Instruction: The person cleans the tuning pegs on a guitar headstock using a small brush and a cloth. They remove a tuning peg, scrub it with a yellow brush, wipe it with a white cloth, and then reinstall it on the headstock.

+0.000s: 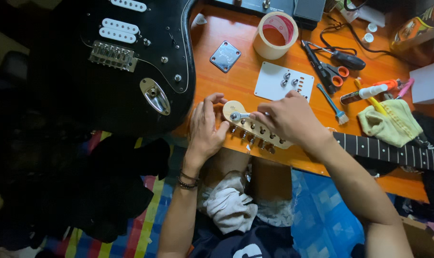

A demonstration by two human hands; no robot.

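Note:
A pale wooden guitar headstock [255,130] with a row of metal tuner pegs lies on the orange table [236,81]. Its dark fretted neck [393,152] runs off to the right. My left hand [205,126] cups the rounded end of the headstock from the left, fingers closed against it. In my right hand [286,119] is a small metal wrench [241,116], whose ring end sits on the tuner nearest the headstock's tip.
A black electric guitar body [131,57] lies at the left. On the table are a tape roll [275,34], a metal neck plate [225,56], a white plate with small parts [284,81], scissors [329,71], a brush [334,105], a yellow-green cloth [389,122].

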